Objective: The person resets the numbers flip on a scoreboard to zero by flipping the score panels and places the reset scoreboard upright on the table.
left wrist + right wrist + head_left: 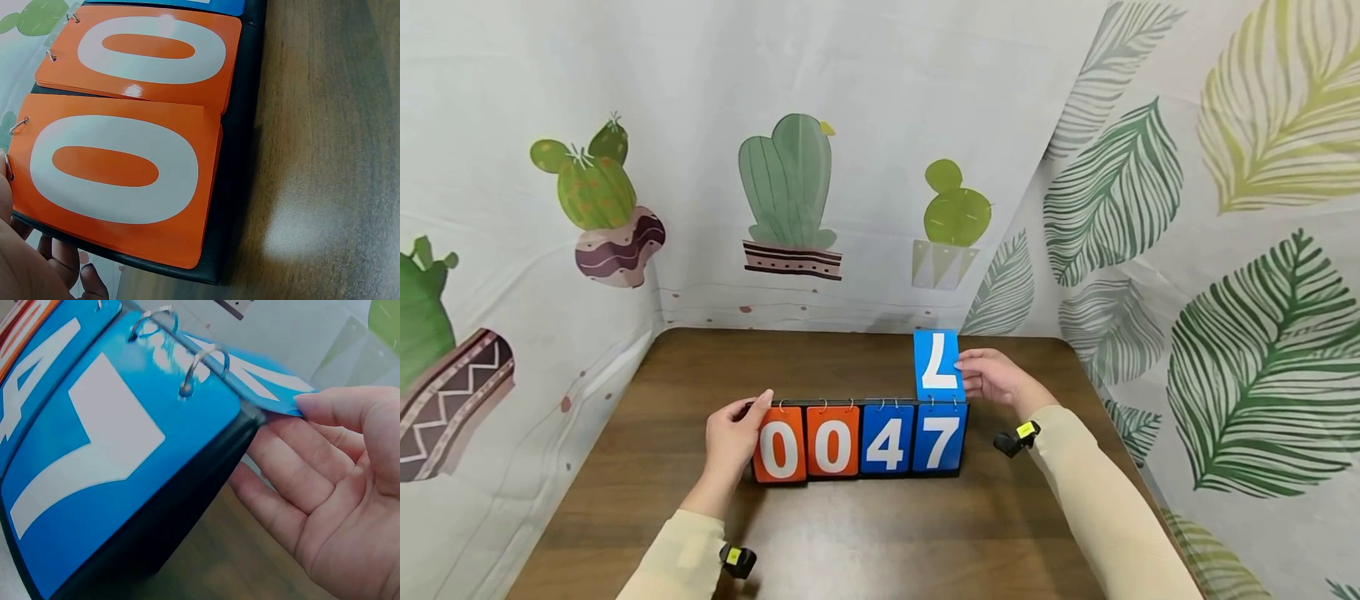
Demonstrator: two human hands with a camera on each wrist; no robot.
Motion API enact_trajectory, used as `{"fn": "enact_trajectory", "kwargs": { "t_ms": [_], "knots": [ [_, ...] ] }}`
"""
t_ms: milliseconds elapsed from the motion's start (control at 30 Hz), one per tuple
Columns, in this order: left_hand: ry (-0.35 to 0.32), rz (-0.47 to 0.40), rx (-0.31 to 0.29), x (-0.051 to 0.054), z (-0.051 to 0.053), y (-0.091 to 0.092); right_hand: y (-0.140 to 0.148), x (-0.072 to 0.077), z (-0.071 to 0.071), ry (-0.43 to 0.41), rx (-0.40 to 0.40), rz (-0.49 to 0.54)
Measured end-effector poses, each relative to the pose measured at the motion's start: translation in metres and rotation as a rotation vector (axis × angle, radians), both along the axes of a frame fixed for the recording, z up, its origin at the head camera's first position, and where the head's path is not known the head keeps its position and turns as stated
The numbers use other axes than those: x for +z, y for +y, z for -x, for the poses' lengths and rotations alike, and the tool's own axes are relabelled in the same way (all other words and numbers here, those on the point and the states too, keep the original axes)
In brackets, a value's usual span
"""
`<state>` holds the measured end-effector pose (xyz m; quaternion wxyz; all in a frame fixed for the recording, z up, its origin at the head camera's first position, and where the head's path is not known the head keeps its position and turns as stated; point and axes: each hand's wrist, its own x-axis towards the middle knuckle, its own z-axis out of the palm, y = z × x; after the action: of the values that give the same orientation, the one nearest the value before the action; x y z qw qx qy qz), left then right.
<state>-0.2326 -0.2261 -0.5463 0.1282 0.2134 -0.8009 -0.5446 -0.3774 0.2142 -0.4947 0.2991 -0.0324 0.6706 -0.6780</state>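
Note:
A flip scoreboard [861, 479] stands on the table with a black base and metal rings along its top. Its front reads 0047: two orange cards, then two blue ones. My left hand [733, 435] grips the board's left end, thumb at the top edge beside the first orange card [112, 234]. At the right end, a blue flip card [937, 364] is raised above the board, showing an upside-down 7. My right hand [996, 379] pinches that card's right edge between thumb and fingers. Below it, the front blue card [181, 437] shows a 7.
The brown wooden table [880, 542] extends around the board. Behind it hangs a white cloth [880, 83] printed with cacti, and a leaf-printed cloth [1112, 308] hangs on the right. Black devices with yellow labels [733, 556] sit at both wrists.

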Motion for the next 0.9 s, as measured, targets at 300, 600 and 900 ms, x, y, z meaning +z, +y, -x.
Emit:
{"fn": "enact_trajectory", "kwargs": {
  "t_ms": [300, 600, 900],
  "knots": [
    [-0.007, -0.016, -0.002, -0.002, -0.001, 0.000, 0.001, 0.022, -0.008, 0.034, 0.083, 0.097],
    [-0.002, -0.012, -0.009, -0.001, 0.001, -0.001, 0.000, 0.051, -0.025, 0.093, 0.128, 0.124],
    [-0.015, 0.001, -0.004, 0.001, 0.000, 0.001, 0.007, 0.069, -0.043, 0.234, 0.254, 0.116]
  ]
}}
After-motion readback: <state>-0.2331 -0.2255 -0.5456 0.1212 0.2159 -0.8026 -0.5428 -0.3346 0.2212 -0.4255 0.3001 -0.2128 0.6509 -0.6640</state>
